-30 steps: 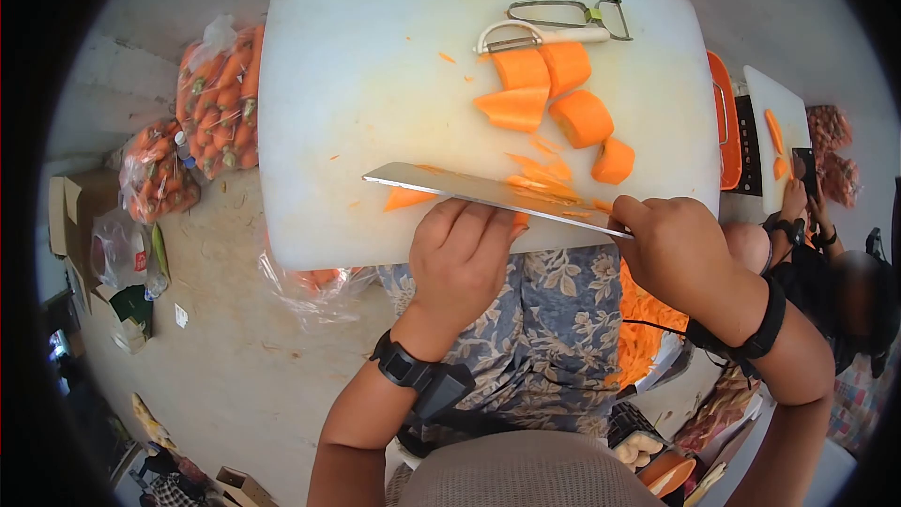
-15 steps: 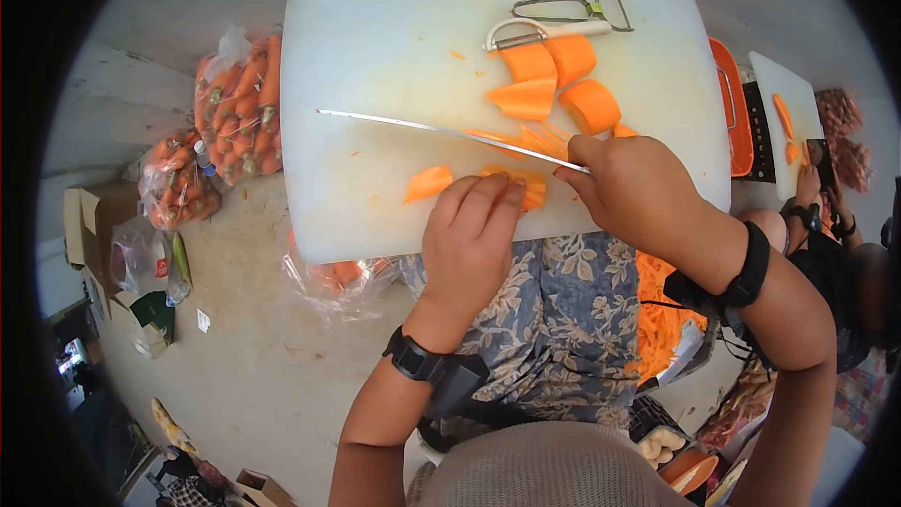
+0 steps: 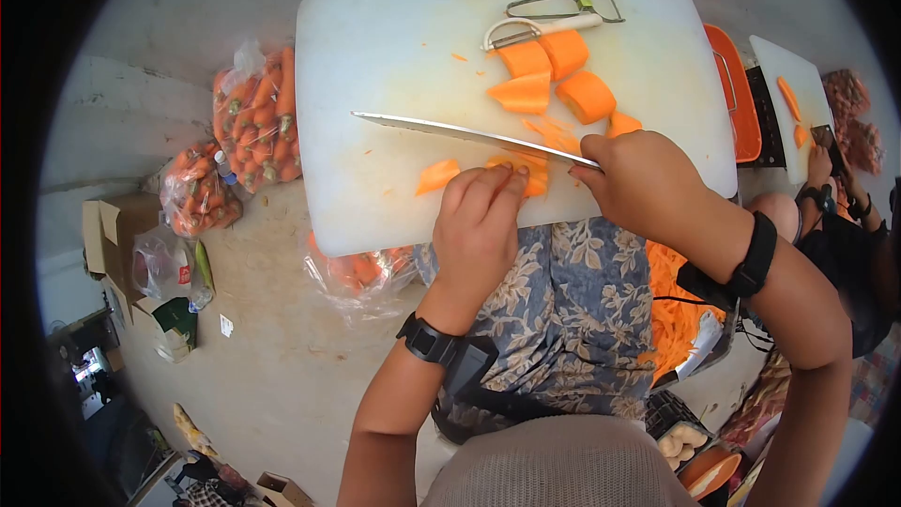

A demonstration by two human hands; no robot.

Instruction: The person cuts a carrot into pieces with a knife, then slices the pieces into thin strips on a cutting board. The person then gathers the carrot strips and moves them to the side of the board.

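My right hand is closed around the handle of a knife, whose long blade points left across the white cutting board. Beneath the blade, my left hand presses its bent fingers on sliced carrot. A loose carrot slice lies to the left of those fingertips. Thin carrot slices lie just beyond the blade. Several thick carrot chunks sit farther back, near a white-handled peeler and a metal-framed peeler.
Bags of whole carrots stand left of the board. Below the lower board edge is another plastic bag. Shredded carrot fills a container by my right leg. An orange tray sits at right, where another person's hands work at a second board.
The view has shifted slightly, so the board appears a little right and higher. The blade now shows more of its flat side. Both hands keep their holds.
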